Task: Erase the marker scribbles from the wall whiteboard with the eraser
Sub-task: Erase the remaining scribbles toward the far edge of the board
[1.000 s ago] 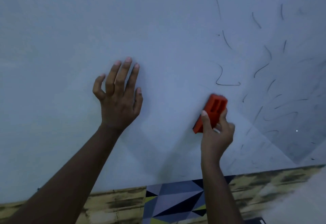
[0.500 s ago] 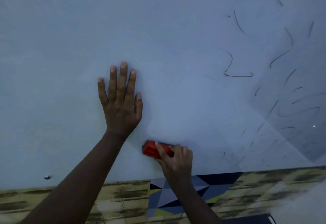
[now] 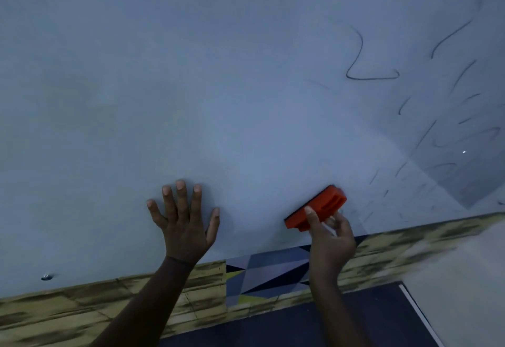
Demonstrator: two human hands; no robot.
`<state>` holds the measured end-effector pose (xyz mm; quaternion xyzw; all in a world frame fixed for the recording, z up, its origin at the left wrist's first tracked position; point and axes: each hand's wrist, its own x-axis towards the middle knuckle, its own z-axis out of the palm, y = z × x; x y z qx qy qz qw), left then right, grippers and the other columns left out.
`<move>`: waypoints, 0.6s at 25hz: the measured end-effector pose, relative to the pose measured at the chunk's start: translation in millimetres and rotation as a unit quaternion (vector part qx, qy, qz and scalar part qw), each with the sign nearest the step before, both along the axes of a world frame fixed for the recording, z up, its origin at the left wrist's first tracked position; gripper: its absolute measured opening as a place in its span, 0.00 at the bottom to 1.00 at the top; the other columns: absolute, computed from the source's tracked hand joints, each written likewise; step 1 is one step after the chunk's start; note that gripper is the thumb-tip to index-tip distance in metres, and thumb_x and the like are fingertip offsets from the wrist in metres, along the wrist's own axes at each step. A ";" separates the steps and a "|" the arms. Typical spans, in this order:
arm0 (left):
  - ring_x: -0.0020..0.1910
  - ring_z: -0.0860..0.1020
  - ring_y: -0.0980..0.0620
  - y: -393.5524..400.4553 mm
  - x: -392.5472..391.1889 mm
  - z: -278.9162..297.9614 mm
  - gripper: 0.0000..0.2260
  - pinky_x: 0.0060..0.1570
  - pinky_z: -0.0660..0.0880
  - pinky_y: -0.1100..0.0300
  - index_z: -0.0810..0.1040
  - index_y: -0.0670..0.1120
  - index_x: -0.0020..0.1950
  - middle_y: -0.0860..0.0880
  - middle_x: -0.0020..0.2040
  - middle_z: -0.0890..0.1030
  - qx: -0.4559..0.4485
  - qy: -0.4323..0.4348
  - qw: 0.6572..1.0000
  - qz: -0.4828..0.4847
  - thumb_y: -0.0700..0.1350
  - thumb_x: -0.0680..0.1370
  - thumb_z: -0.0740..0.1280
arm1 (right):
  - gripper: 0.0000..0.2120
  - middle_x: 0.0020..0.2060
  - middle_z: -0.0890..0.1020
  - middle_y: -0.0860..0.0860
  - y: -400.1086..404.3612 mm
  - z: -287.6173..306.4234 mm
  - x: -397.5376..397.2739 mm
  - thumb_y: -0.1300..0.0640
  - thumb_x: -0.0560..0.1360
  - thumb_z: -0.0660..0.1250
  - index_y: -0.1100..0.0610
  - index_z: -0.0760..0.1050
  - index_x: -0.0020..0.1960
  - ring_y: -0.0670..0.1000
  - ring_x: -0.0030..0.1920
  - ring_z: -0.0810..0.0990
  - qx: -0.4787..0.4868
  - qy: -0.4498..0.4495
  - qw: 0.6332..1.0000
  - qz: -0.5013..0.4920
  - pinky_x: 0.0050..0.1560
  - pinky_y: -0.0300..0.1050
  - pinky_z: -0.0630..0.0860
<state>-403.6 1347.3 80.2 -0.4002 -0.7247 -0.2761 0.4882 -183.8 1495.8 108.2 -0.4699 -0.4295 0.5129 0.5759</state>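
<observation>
Eraser sweeping back to the right along the board's lower edge

Right hand (image 3: 329,240) is gripping the orange eraser (image 3: 317,207), thumb over its near side and fingers curled behind, pressing it flat to the whiteboard (image 3: 191,73). Half a second ago it was sitting just under the left hand (image 3: 183,225); now it is moving rightward, low on the board and tilted up to the right, toward the faint marks near the bottom edge. Left hand is bracing with fingers spread and flat, holding nothing. Scribbles (image 3: 366,68) are waiting above and to the right, so I judge much of that side is yet to be wiped.
</observation>
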 end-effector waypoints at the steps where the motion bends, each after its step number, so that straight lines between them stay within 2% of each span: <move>1: 0.87 0.40 0.42 0.8 0.9 -6.1 0.40 0.82 0.36 0.38 0.46 0.46 0.88 0.44 0.88 0.41 -0.004 -0.002 1.000 0.000 0.59 0.83 0.63 | 0.22 0.49 0.86 0.51 1.1 -19.3 2.8 0.49 0.67 0.82 0.55 0.83 0.57 0.53 0.50 0.86 -0.069 0.013 0.997 0.012 0.46 0.46 0.85; 3: 0.86 0.39 0.42 -0.2 0.3 -17.8 0.44 0.82 0.35 0.38 0.46 0.46 0.88 0.44 0.88 0.40 -0.016 0.002 1.000 0.004 0.60 0.81 0.66 | 0.18 0.46 0.85 0.57 4.5 -55.5 8.3 0.51 0.70 0.80 0.61 0.83 0.53 0.56 0.47 0.85 -0.213 0.078 0.972 0.055 0.47 0.55 0.86; 5: 0.86 0.39 0.42 -1.9 -1.2 -29.9 0.45 0.82 0.35 0.38 0.46 0.46 0.88 0.44 0.88 0.40 -0.027 0.007 1.000 0.002 0.62 0.81 0.67 | 0.22 0.47 0.85 0.60 4.5 -87.3 9.8 0.52 0.72 0.78 0.67 0.81 0.58 0.57 0.46 0.85 -0.307 0.132 0.938 0.096 0.44 0.53 0.86; 7: 0.86 0.39 0.42 -3.2 -5.8 -42.2 0.46 0.82 0.35 0.39 0.47 0.45 0.88 0.44 0.88 0.41 -0.043 0.021 0.999 0.004 0.63 0.81 0.67 | 0.28 0.53 0.85 0.64 -2.7 -115.0 5.0 0.52 0.74 0.75 0.71 0.76 0.65 0.63 0.53 0.85 -0.368 0.177 0.905 0.121 0.43 0.53 0.86; 9: 0.87 0.40 0.42 -6.9 -10.1 -52.1 0.46 0.82 0.36 0.38 0.49 0.44 0.88 0.43 0.88 0.42 -0.063 0.036 0.997 0.007 0.64 0.81 0.68 | 0.33 0.61 0.80 0.70 -16.0 -134.5 -4.1 0.51 0.74 0.73 0.73 0.71 0.70 0.69 0.64 0.79 -0.428 0.199 0.870 0.143 0.51 0.53 0.85; 10: 0.87 0.40 0.41 -9.5 -10.6 -56.2 0.46 0.82 0.37 0.38 0.50 0.44 0.88 0.43 0.88 0.43 -0.071 0.041 0.997 0.008 0.63 0.81 0.69 | 0.33 0.64 0.78 0.71 -23.0 -140.3 -9.3 0.52 0.75 0.72 0.73 0.70 0.71 0.70 0.66 0.77 -0.449 0.203 0.856 0.158 0.55 0.55 0.83; 12: 0.87 0.42 0.41 -15.7 -9.6 -59.5 0.45 0.83 0.38 0.38 0.51 0.43 0.88 0.42 0.88 0.44 -0.085 0.048 0.995 0.006 0.63 0.81 0.68 | 0.31 0.64 0.78 0.70 -37.2 -143.0 -19.4 0.53 0.74 0.72 0.72 0.71 0.70 0.68 0.62 0.80 -0.463 0.208 0.843 0.181 0.51 0.56 0.84; 13: 0.87 0.43 0.41 -19.0 -8.9 -59.0 0.44 0.83 0.39 0.38 0.52 0.43 0.88 0.42 0.88 0.45 -0.093 0.045 0.995 0.002 0.62 0.81 0.68 | 0.31 0.64 0.79 0.69 -41.9 -140.0 -23.1 0.52 0.72 0.74 0.71 0.73 0.68 0.67 0.61 0.81 -0.459 0.208 0.844 0.187 0.47 0.55 0.85; 15: 0.87 0.45 0.41 -25.6 -4.7 -54.5 0.41 0.83 0.43 0.38 0.53 0.43 0.87 0.42 0.88 0.47 -0.112 0.042 0.993 -0.003 0.60 0.82 0.68 | 0.30 0.62 0.81 0.68 -43.5 -122.2 -24.0 0.48 0.71 0.75 0.69 0.77 0.63 0.67 0.63 0.81 -0.431 0.192 0.864 0.176 0.49 0.53 0.85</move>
